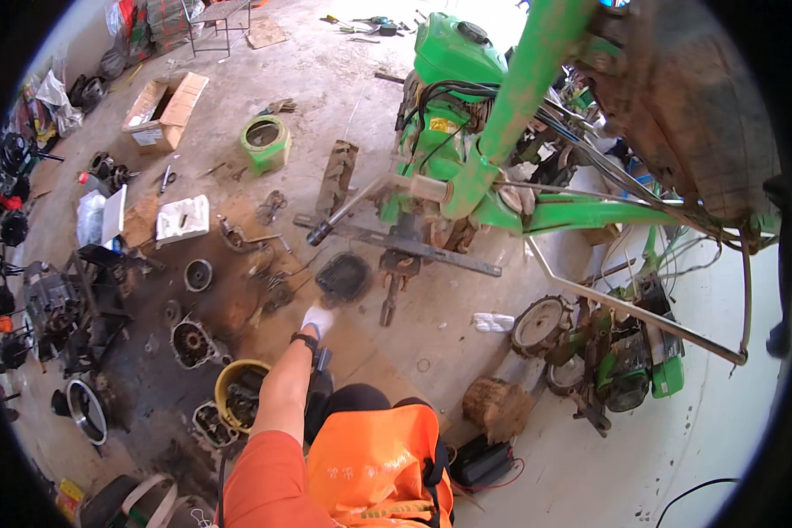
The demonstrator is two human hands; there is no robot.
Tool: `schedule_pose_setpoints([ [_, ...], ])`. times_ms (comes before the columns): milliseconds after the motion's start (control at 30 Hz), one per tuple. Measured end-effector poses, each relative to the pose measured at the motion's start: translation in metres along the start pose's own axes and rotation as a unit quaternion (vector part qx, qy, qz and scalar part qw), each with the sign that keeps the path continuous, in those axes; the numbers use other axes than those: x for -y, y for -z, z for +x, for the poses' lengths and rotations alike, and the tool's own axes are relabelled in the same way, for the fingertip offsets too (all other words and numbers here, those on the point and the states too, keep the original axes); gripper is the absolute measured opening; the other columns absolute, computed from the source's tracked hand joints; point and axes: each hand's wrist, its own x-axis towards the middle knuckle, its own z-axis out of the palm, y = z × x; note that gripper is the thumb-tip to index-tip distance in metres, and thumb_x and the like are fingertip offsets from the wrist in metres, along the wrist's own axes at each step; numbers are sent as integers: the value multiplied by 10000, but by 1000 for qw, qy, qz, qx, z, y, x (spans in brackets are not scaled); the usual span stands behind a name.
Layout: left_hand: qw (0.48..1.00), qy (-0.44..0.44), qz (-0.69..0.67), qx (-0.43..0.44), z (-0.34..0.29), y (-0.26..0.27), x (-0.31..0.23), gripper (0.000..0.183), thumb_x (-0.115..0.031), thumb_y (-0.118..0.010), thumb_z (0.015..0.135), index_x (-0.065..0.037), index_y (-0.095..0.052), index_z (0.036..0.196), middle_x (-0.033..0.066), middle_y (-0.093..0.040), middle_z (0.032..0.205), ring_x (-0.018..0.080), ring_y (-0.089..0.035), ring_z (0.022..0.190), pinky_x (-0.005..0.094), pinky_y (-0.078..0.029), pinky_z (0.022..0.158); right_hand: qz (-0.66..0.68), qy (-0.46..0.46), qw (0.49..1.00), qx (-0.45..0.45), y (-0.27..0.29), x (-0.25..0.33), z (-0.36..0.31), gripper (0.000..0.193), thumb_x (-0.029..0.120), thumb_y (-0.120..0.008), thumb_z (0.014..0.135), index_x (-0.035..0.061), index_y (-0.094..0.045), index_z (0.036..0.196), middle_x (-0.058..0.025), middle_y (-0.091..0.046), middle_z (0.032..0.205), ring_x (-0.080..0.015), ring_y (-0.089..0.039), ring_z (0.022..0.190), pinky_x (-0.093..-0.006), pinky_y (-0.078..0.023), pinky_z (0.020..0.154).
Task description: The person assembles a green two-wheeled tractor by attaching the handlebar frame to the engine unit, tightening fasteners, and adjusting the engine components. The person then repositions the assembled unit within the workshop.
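My left hand (319,318), in a white glove with a dark band at the wrist, reaches forward low over the stained floor. Just beyond it lies a dark, rounded metal cover or pan (343,276). The hand is close to its near edge; I cannot make out whether it touches it. The fingers are too small and unclear to show if they grip anything. To the left of the hand are small dark metal parts (279,293) on the floor. My right hand is not in view.
A green machine (444,132) with a long metal bar (414,249) stands ahead. A yellow bucket (223,393) of parts and a gearbox-like casing (194,343) lie left. A wood stump (498,409) and a second green machine (625,361) are on the right.
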Motion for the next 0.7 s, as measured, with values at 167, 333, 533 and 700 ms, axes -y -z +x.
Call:
schedule_pose_setpoints([
  [167, 957, 108, -258, -81, 53, -52, 19, 819, -226, -852, 951, 48, -436, 1602, 176, -717, 1387, 329, -686, 1250, 434, -534, 1095, -28, -96, 995, -16, -39, -78, -56, 234, 255, -732, 1016, 32, -733, 944, -141, -774, 957, -353, -765, 999, -551, -614, 992],
  [333, 905, 171, -372, -121, 89, -82, 32, 709, -221, -849, 960, 19, -540, 1551, 149, -738, 1285, 275, -697, 1074, 459, -562, 966, -34, -176, 984, -24, -64, -129, -90, 222, 250, -731, 1014, 37, -729, 953, -132, -767, 961, -337, -758, 999, -536, -609, 994],
  [533, 951, 67, -297, -50, 71, -52, 33, 328, -211, -832, 974, 4, -732, 1200, 76, -756, 941, 177, -674, 744, 357, -553, 651, -35, -240, 970, -17, -84, -173, -112, 208, 245, -730, 1011, 42, -724, 965, -121, -758, 967, -318, -750, 1000, -518, -604, 997],
  [700, 981, -35, -192, -19, 14, 51, 60, 419, -257, -856, 969, 32, -735, 1248, 98, -775, 978, 183, -714, 794, 357, -587, 698, -34, -269, 962, -3, -99, -198, -127, 196, 240, -728, 1009, 47, -720, 974, -112, -751, 972, -302, -743, 1000, -503, -599, 999],
])
